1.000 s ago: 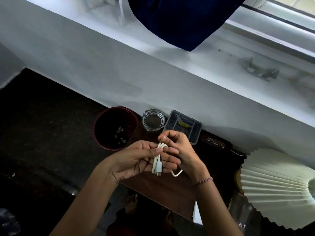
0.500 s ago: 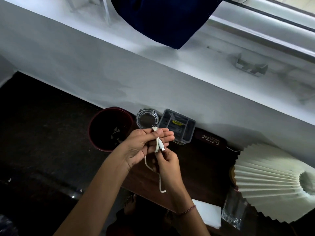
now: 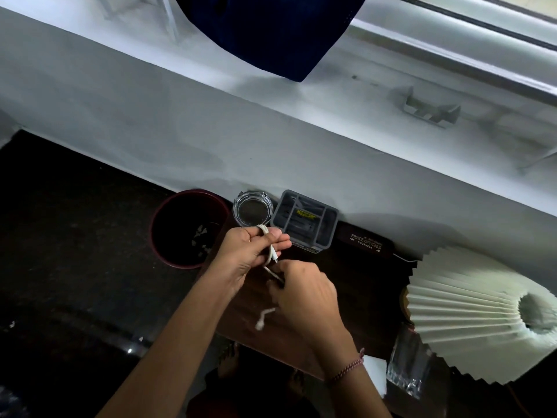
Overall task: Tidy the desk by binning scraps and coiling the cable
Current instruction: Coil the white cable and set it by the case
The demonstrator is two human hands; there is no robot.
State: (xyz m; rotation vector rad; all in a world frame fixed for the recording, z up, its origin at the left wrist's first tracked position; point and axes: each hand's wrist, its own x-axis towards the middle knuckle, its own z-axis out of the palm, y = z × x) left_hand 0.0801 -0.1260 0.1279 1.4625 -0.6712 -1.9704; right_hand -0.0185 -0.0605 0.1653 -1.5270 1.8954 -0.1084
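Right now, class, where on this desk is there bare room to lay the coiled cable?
Bare wood lies between the right hand and the pleated lampshade, below the spectacle case. The back edge is crowded: glass ashtray, grey organiser, case.

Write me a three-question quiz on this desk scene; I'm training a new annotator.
1. True or false: the thin white charging cable lies coiled on the dark wooden desk.
2. Which hand holds the cable loops: A left hand, B right hand?
3. Fill in: pale scraps lie inside the round dark red ____.

Key: 1 false, both hands hold it above the desk; 2 A; 3 bin.
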